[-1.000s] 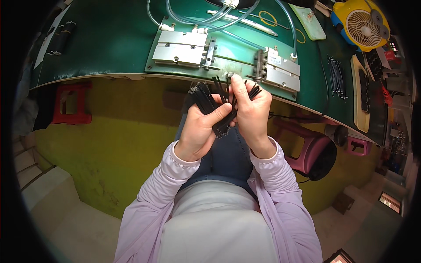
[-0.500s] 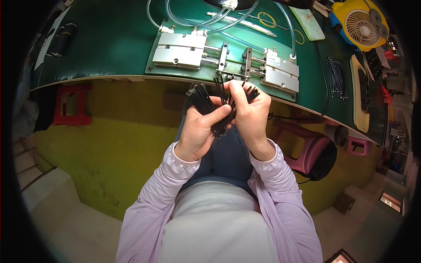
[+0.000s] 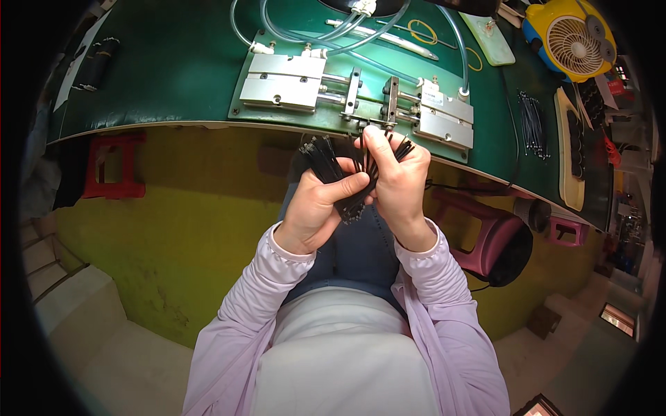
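Between my hands, above my lap and just short of the bench edge, is a thick bundle of thin black rods or cut wires (image 3: 320, 161) with small light tips. My left hand (image 3: 316, 201) is closed round the bundle, its thumb pressed across the middle. My right hand (image 3: 399, 177) pinches some of the same black strands, and a few fan out past its fingers toward the bench. The two hands almost touch. Just beyond them sits a metal clamping fixture (image 3: 371, 104) with two facing jaws; its lowest part is close to my right fingertips.
Silver pneumatic cylinders (image 3: 283, 82) with clear hoses flank the jaws on the green bench (image 3: 173, 76). More black strands (image 3: 532, 123), a cream tray (image 3: 570, 152) and a yellow fan (image 3: 574, 41) stand right. Stools, one red (image 3: 114, 166) and one pink (image 3: 479, 232), are below.
Both hands stay nearly in place. The bundle has turned slightly in my left hand, and the strands near my right fingers have shifted.
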Motion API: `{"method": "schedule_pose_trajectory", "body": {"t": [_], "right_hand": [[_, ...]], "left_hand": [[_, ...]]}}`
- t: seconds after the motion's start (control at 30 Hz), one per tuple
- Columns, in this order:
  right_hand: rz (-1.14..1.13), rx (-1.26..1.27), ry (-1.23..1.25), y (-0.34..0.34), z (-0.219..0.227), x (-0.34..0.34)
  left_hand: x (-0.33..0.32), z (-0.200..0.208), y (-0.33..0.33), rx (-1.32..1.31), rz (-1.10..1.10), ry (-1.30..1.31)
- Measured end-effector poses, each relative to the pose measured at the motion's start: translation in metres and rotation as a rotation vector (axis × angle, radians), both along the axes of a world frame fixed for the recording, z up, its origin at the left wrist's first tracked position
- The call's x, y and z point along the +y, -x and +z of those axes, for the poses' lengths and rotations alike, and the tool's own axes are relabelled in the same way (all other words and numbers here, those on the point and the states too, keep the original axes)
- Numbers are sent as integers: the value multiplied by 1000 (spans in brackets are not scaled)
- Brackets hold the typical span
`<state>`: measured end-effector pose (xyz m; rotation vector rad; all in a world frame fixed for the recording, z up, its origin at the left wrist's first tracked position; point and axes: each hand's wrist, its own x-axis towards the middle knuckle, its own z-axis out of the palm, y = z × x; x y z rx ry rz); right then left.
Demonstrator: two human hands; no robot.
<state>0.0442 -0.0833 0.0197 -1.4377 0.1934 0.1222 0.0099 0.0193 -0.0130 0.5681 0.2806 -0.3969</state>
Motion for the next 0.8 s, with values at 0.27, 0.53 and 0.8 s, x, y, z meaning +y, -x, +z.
{"method": "schedule_pose_trajectory", "body": {"t": [0.27, 0.53, 0.8], "right_hand": [[39, -59, 6, 5, -1, 0], [-1, -56, 46, 4, -1, 2], [-14, -51, 2, 1, -5, 0]], "left_hand": [[3, -5, 3, 4, 1, 41], [2, -7, 4, 28, 19, 23], [-1, -9, 0, 14, 16, 17]]}}
